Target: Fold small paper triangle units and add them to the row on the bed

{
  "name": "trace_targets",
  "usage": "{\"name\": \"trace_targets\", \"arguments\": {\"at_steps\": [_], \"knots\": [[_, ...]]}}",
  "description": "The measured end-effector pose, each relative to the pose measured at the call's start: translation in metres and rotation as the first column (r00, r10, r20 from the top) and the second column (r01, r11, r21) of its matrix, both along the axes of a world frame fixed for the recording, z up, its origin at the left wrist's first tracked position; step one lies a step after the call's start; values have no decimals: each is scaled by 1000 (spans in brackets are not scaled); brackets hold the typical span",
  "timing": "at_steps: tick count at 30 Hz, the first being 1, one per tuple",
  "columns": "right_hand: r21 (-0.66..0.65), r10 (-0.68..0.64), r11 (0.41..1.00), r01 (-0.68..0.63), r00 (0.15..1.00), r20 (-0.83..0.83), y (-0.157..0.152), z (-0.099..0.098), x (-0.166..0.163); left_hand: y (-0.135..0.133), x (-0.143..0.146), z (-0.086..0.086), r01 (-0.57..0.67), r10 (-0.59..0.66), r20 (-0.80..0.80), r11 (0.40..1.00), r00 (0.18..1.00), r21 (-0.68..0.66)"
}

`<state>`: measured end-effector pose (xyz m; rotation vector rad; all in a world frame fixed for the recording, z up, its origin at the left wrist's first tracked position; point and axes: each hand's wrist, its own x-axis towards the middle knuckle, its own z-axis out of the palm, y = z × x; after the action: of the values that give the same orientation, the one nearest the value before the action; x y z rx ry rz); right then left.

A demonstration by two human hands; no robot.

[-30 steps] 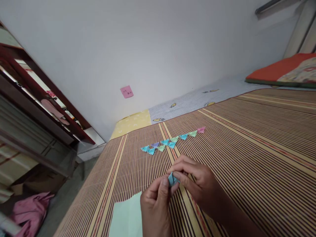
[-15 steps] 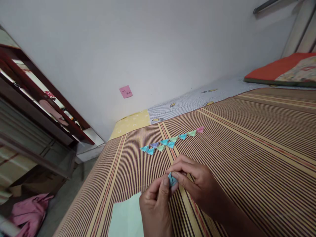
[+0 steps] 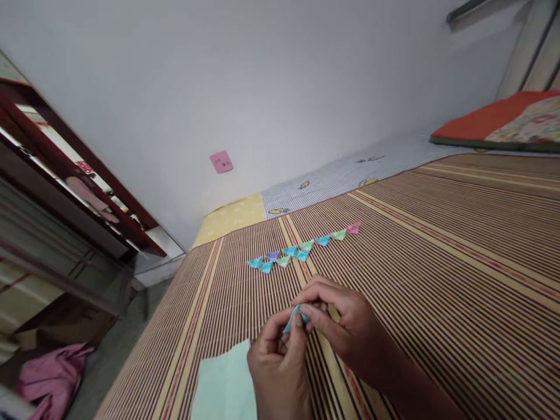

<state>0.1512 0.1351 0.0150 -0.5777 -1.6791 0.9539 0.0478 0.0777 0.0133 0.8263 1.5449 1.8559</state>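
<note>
My left hand (image 3: pixel 277 364) and my right hand (image 3: pixel 341 324) meet over the striped mat (image 3: pixel 437 262), both pinching a small folded blue paper piece (image 3: pixel 292 318) between fingertips. Just beyond my hands lies a row of several small folded paper triangles (image 3: pixel 301 251) in blue, green, purple and pink. A pale green paper sheet (image 3: pixel 223 385) lies flat under and left of my left hand.
A white wall with a pink sticky note (image 3: pixel 221 161) stands behind the mat. Dark wooden furniture (image 3: pixel 65 186) is at the left, with pink cloth (image 3: pixel 48 376) on the floor below. An orange cushion (image 3: pixel 503 119) lies at the far right.
The blue paper piece has turned and now shows as a thin edge between my fingertips. My left thumb has shifted slightly; the view drifted a little.
</note>
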Motion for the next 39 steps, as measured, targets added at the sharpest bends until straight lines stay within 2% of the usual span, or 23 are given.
{"name": "trace_targets", "arguments": {"at_steps": [8, 14, 16, 18, 21, 24, 26, 30, 35, 37, 39], "knots": [[-20, 22, 1000, -22, 1000, 17, 1, 3, 3, -1, 0, -1, -27, 26, -44, 999, 999, -21], [12, -2, 1000, 2, 1000, 3, 1, 2, 1, -3, 3, -4, -78, 74, -233, 997, 970, -6], [20, -20, 1000, 20, 1000, 14, 2, 0, 0, -2, 1, -3, -12, 6, -163, 999, 987, -34], [12, -32, 999, 32, 999, 30, 3, -1, 1, -2, -2, -1, 108, -110, -40, 992, 993, -59], [-13, -45, 999, 45, 998, 34, 5, -2, 3, -1, -8, 0, 250, -244, 70, 965, 967, -84], [-42, -55, 998, 56, 998, 26, 6, -2, 6, -1, -8, -1, 336, -324, 116, 936, 939, -103], [-83, -49, 995, 51, 998, 24, 7, -1, 7, 0, -6, -1, 348, -337, 116, 932, 934, -100], [-191, 14, 981, -11, 1000, 16, 6, 0, 8, 1, -2, -2, 295, -287, 111, 953, 952, -71], [-254, 23, 967, -22, 1000, -1, 5, 1, 7, 2, 2, 0, 275, -265, 109, 958, 958, -82], [-317, 37, 947, -44, 999, -28, 4, 1, 7, 1, 3, 0, 298, -287, 126, 952, 950, -77], [-427, 64, 900, -91, 995, -78, 3, 2, 7, 1, 3, -1, 330, -318, 147, 941, 937, -67]]}}
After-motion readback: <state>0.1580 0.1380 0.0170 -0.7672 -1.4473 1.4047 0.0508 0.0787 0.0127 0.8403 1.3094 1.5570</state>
